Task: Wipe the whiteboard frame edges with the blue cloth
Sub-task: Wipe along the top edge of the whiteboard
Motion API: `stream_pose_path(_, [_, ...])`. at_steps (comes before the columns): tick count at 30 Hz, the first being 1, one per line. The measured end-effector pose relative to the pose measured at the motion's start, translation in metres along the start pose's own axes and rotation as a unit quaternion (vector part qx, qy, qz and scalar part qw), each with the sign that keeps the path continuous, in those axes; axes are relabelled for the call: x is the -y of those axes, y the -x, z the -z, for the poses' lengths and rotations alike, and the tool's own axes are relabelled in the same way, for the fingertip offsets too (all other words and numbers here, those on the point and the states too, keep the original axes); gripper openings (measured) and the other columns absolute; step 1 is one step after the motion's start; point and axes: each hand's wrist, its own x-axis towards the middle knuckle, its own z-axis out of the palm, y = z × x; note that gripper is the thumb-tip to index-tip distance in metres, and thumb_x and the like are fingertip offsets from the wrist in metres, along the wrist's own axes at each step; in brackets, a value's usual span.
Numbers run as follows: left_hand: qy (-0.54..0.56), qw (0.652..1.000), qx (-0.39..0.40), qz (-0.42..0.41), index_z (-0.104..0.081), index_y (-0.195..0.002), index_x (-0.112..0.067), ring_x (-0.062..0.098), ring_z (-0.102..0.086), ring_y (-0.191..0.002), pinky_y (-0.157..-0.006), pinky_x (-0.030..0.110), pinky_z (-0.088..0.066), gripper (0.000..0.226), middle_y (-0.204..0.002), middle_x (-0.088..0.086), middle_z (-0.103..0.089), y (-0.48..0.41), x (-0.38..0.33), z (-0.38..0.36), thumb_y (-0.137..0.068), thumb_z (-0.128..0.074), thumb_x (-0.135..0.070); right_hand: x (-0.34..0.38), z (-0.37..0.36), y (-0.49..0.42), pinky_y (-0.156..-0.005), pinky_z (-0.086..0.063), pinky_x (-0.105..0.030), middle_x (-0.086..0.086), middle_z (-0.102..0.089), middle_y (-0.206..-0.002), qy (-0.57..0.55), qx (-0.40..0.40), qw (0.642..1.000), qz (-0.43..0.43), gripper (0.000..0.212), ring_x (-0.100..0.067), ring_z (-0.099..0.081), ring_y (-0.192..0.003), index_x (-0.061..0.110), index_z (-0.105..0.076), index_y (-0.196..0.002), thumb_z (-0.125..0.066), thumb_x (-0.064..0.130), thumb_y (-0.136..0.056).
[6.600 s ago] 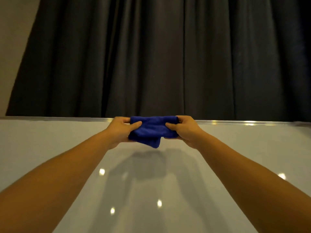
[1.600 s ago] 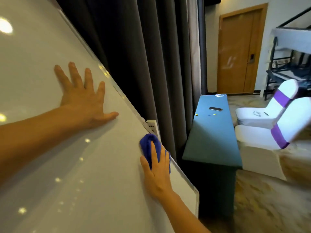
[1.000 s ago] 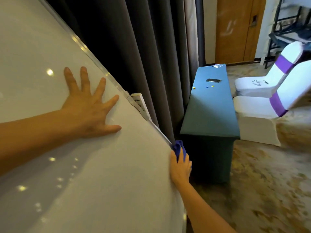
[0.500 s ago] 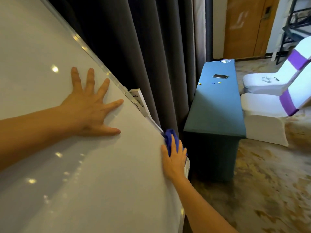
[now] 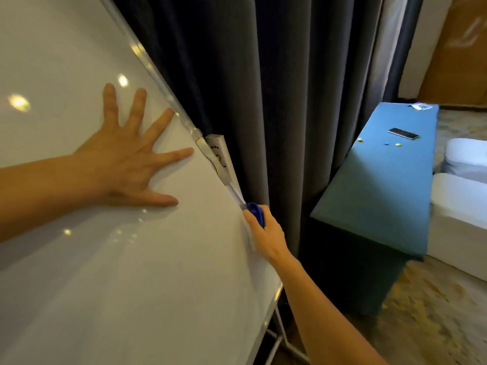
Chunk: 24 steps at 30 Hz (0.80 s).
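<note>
The whiteboard (image 5: 137,272) fills the left half of the view, tilted, with its metal frame edge (image 5: 158,75) running down to the right. My left hand (image 5: 123,164) lies flat on the board surface, fingers spread, holding nothing. My right hand (image 5: 266,235) grips the blue cloth (image 5: 257,213) and presses it on the right frame edge, just below a white bracket (image 5: 220,160) on the frame. Most of the cloth is hidden under my fingers.
Dark grey curtains (image 5: 276,88) hang right behind the board. A teal-covered table (image 5: 382,196) stands to the right with a phone (image 5: 403,133) and small bits on it. White covered chairs (image 5: 461,206) are at far right. The board's stand legs (image 5: 279,335) show below, over a patterned carpet.
My right hand with the cloth slid down the right frame edge, then back up a little toward the bracket. My left hand stays flat on the board. The view has shifted closer.
</note>
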Motion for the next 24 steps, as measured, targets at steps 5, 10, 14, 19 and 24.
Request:
stream_pose_path(5, [0.026,1.000,0.001,0.012,0.007,-0.148,-0.049,0.061,0.014,-0.139,-0.101,0.081,0.002,0.102,-0.162,0.020,0.006,0.013,-0.016,0.038,-0.057,0.008,-0.097,-0.008,0.033,0.012,-0.076,-0.054,-0.031,0.015,-0.065,-0.092,-0.023,0.066,0.998,0.003,0.051,-0.010,-0.063,-0.087,0.055,-0.050,-0.101,-0.048,0.091,-0.065])
stream_pose_path(10, [0.001,1.000,-0.012,0.006,0.000,-0.149,-0.049,0.060,0.009,-0.140,-0.102,0.080,0.003,0.101,-0.163,0.020,-0.001,0.027,-0.032,0.077,-0.060,0.001,-0.097,-0.004,0.065,0.037,-0.070,-0.048,-0.023,0.016,-0.066,-0.095,-0.041,0.101,0.994,0.003,0.055,-0.007,-0.064,-0.087,0.054,-0.052,-0.100,-0.047,0.093,-0.062])
stream_pose_path(14, [0.009,1.000,-0.001,-0.003,0.006,-0.148,-0.049,0.061,0.012,-0.139,-0.102,0.080,0.004,0.102,-0.162,0.020,0.004,0.026,-0.040,0.086,-0.059,0.000,-0.098,-0.004,0.078,0.043,-0.076,-0.049,-0.029,0.014,-0.065,-0.098,-0.030,0.110,0.993,-0.022,0.061,-0.011,-0.063,-0.091,0.049,-0.053,-0.098,-0.043,0.094,-0.058])
stream_pose_path(19, [0.019,0.997,0.074,0.032,0.029,-0.139,-0.053,0.057,0.025,-0.137,-0.100,0.077,0.018,0.102,-0.160,0.014,0.024,0.011,-0.043,0.089,-0.050,0.008,-0.101,0.002,0.090,0.046,-0.087,-0.053,-0.041,0.010,-0.061,-0.104,0.016,0.167,0.985,-0.037,0.072,-0.016,-0.062,-0.095,0.046,-0.045,-0.110,-0.046,0.095,-0.057])
stream_pose_path(24, [0.071,0.978,0.145,0.130,0.015,-0.147,-0.049,0.057,0.021,-0.139,-0.104,0.077,0.006,0.091,-0.160,0.013,0.023,0.024,-0.090,0.120,-0.071,-0.015,-0.090,-0.003,0.106,0.071,-0.100,-0.047,-0.052,0.001,-0.051,-0.132,0.060,0.121,0.991,0.026,0.076,-0.024,-0.053,-0.117,0.040,-0.033,-0.139,-0.059,0.070,-0.074])
